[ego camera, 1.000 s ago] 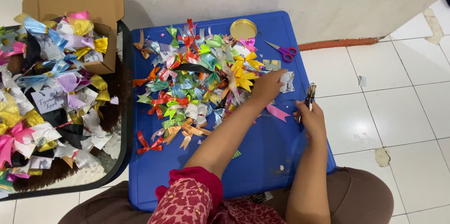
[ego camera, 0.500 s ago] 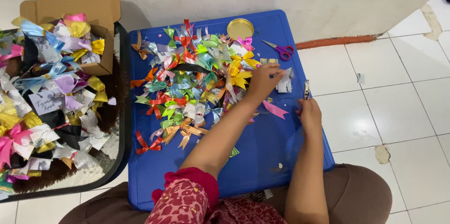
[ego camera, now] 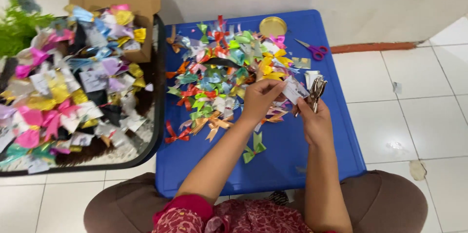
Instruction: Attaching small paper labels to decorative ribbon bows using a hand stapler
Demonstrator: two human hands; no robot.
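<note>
On the low blue plastic table (ego camera: 292, 164), a large heap of small coloured ribbon bows (ego camera: 219, 77) is not yet carded, while the left hand (ego camera: 261, 99), fingers pinched together, holds a small white card (ego camera: 295, 90) just right of that heap and the right hand (ego camera: 314, 121), fingers closed, grips a metal hole punch (ego camera: 317, 89) touching the card. Left of the table, a black-rimmed tray (ego camera: 158, 116) and an open cardboard box (ego camera: 139, 3) are piled high with bows already mounted on cards (ego camera: 73, 77), so much seems finished.
</note>
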